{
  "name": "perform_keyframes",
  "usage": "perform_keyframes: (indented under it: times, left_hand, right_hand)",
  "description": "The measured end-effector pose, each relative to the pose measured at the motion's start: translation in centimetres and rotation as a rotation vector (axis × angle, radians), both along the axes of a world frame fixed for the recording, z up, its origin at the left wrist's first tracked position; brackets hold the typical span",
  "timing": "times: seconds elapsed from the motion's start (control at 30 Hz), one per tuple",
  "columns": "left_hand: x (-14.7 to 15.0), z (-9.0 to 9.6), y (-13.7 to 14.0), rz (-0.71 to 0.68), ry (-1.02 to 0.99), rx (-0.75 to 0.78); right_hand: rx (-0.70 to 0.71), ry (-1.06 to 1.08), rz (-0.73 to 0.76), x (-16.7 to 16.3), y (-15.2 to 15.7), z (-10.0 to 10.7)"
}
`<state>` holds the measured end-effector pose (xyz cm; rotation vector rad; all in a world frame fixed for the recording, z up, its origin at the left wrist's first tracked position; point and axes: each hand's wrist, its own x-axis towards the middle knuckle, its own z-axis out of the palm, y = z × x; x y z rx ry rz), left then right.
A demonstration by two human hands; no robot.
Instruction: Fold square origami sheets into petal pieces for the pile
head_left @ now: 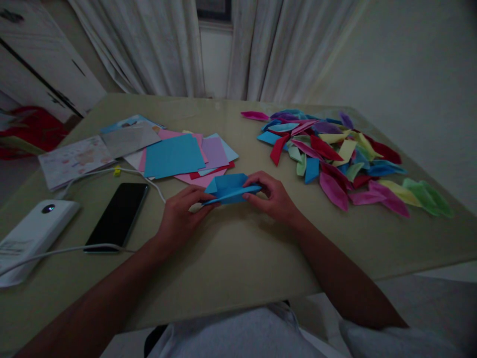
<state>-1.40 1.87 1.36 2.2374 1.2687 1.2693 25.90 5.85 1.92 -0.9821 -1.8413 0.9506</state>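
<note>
A partly folded sheet of blue paper (229,186) is held between both hands just over the table, its near edge bent up along a crease. My left hand (182,209) pinches its left end between thumb and fingers. At the other end, my right hand (274,196) grips the paper the same way, thumb below and fingers on top. Beyond the hands lies a spread of flat square sheets, with a blue sheet (173,156) on top and a purple sheet (215,153) beside it.
Many folded paper pieces (328,149) in mixed colours are heaped at the right of the table (223,268). On the left lie a black phone (117,216), a white power bank (35,238), a white cable (97,171) and a printed card (76,159). Curtains hang behind.
</note>
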Motion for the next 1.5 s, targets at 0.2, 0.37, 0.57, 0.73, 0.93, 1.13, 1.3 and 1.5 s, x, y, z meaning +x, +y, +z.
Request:
perform_keyframes:
  times: [0.2,0.37,0.57,0.73,0.93,1.13,1.3,1.5]
  left_hand:
    - [-0.1,-0.3,-0.1,0.004,0.093,0.034]
    - [0.0,-0.3,-0.2,-0.047,0.098,-0.005]
    - [-0.1,-0.5,-0.2,-0.05,0.085,0.037]
    - [-0.1,-0.5,-0.1,-0.046,0.103,0.077]
    - [0.0,-0.5,-0.2,-0.019,0.103,0.057]
    - [0.0,-1.7,-0.6,0.032,-0.162,-0.125]
    - [0.0,-1.6,-0.7,0.052,-0.162,-0.12]
    - [0.1,-0.7,-0.7,0.013,-0.083,-0.086]
  right_hand:
    - [0.008,0.059,-0.012,0.1,0.2,-0.3]
    - [0.01,0.047,0.006,0.0,0.1,-0.4]
    - [0.021,0.062,0.026,0.0,0.1,-0.6]
    - [0.023,0.034,0.029,0.1,0.1,-0.5]
    - [0.007,0.02,0.026,0.2,0.1,-0.5]
    - [0.019,0.005,0.023,0.1,0.1,-0.6]
    - [0.017,-0.022,0.011,0.0,0.0,-0.4]
    - [0.026,-0.012,0.013,0.0,0.0,-0.5]
